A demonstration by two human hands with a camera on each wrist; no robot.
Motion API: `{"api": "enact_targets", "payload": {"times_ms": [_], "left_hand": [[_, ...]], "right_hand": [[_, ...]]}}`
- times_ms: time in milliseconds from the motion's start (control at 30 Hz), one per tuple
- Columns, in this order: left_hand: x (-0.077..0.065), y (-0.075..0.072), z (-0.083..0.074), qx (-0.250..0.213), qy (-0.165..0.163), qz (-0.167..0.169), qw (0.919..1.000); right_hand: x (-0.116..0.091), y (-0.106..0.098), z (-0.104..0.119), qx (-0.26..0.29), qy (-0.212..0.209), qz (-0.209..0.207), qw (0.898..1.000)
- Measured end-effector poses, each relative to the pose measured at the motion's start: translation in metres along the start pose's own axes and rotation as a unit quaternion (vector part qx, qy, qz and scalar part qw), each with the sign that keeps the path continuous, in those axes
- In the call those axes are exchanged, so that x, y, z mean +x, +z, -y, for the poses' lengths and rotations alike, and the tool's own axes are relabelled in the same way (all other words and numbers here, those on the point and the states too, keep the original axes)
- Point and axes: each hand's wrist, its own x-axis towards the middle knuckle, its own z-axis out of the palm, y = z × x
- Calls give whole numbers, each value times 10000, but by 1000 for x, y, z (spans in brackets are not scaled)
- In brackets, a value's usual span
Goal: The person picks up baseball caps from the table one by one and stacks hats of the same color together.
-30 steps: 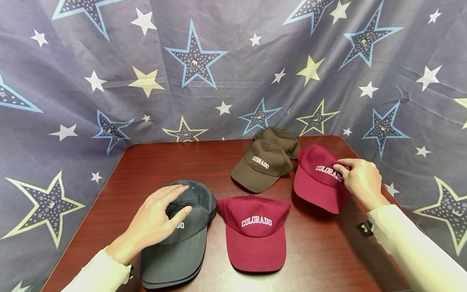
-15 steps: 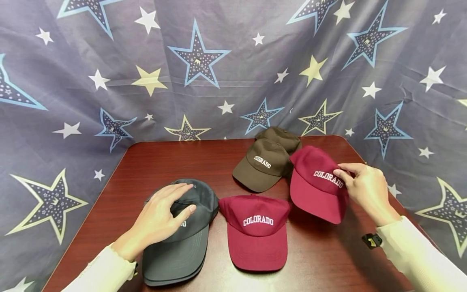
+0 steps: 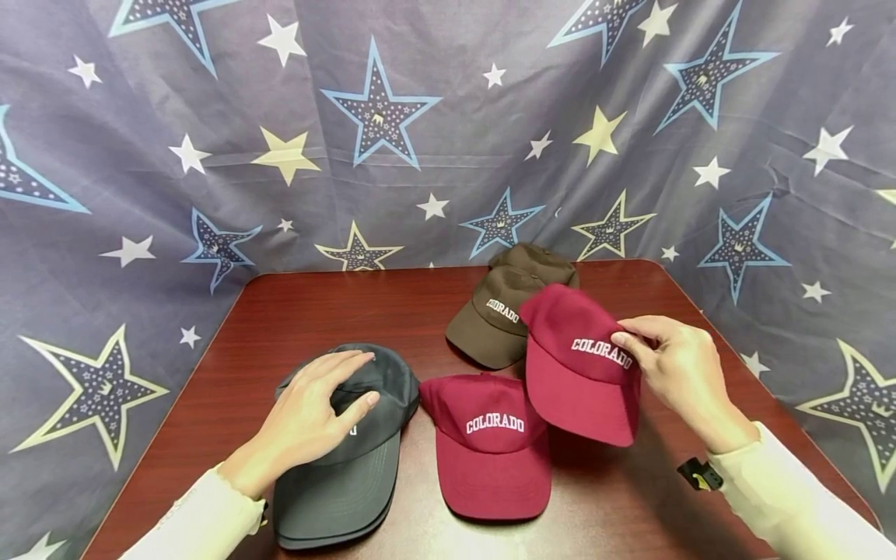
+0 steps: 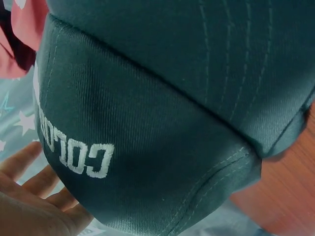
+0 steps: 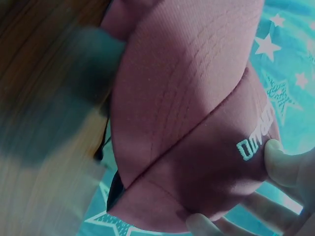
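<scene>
On the dark red wooden table (image 3: 294,311), the left hand (image 3: 308,420) rests flat-fingered on the grey-green cotton cap (image 3: 350,459). The right hand (image 3: 675,369) pinches the lifted maroon cotton cap (image 3: 577,365) at its crown above another maroon cap (image 3: 490,443); stacking neatly probably needs brims aligned.

Dark red-brown table (image 3: 294,311) — grey cap (image 3: 350,467) near left, maroon cap (image 3: 493,459) centre. Brown caps (image 3: 490,330) lie further back.
</scene>
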Motion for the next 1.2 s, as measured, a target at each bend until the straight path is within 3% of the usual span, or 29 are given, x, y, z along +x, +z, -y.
{"api": "enact_targets", "payload": {"times_ms": [600,867,1200], "left_hand": [[11,7,-8,-206,172,9,9996],[15,6,-11,-233,199,14,9995],[18,5,-14,-263,254,-6,9993]], "right_hand": [[-4,29,50,550,-566,383,9961],[-9,40,68,563,-723,433,9949],[-17,51,85,538,-1232,429,9900]]}}
